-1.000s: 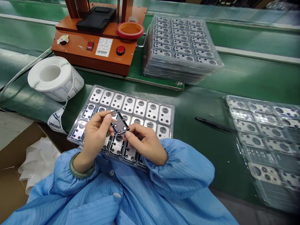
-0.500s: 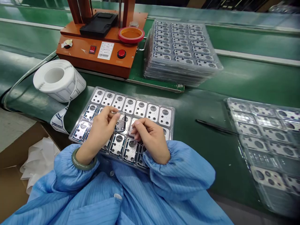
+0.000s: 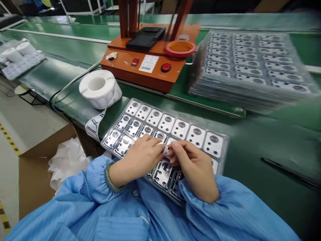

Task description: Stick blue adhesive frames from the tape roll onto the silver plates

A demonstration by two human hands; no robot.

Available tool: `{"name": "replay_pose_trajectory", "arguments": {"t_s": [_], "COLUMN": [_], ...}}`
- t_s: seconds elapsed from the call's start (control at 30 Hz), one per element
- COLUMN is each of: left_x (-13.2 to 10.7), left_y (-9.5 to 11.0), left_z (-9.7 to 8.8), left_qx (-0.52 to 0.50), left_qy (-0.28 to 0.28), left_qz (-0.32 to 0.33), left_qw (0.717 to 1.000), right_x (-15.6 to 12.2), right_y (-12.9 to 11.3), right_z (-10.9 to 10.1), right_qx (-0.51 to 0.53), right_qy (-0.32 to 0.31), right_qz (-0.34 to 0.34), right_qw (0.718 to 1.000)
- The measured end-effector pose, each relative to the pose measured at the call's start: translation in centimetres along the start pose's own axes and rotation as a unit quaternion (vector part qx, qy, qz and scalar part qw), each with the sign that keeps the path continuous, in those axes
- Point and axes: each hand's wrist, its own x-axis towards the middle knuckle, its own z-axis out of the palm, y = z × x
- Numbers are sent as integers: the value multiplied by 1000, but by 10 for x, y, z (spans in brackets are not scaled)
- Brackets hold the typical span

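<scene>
A clear plastic tray (image 3: 223,140) of silvery metal plates lies in front of me, each plate with a large round hole and smaller holes. Plates in the nearer rows carry dark blue-black outlines; those in the far row are plain. My left hand (image 3: 144,157), a green bangle at its wrist, reaches over the tray's middle with fingers stretched toward my right fingertips; its thumb is hidden. Close beside it, my right hand (image 3: 195,169) is closed in a pinch above the plates. What it pinches is too small and covered to make out.
A roll of white labels (image 3: 100,88) stands left, its strip hanging down. Behind are an orange press machine (image 3: 142,75) with a tape roll (image 3: 181,49) on it, and stacked plate trays (image 3: 250,80). Black tweezers (image 3: 288,170) lie right. A cardboard box (image 3: 32,180) holds white backing paper (image 3: 66,160).
The view has swung left, so the scene sits further right. My left hand, which held up a dark-outlined plate, now lies lower over the tray, closer to my right fingertips.
</scene>
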Motion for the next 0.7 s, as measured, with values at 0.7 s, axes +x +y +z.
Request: {"name": "replay_pose_trajectory", "arguments": {"t_s": [0.7], "left_x": [-95], "left_y": [-129], "left_z": [-50], "left_qx": [32], "left_qy": [342], "left_qz": [-283], "left_qw": [895], "right_x": [1], "right_y": [-3], "right_z": [5], "right_qx": [-101], "right_qy": [-31], "right_qz": [33], "right_qw": [994]}}
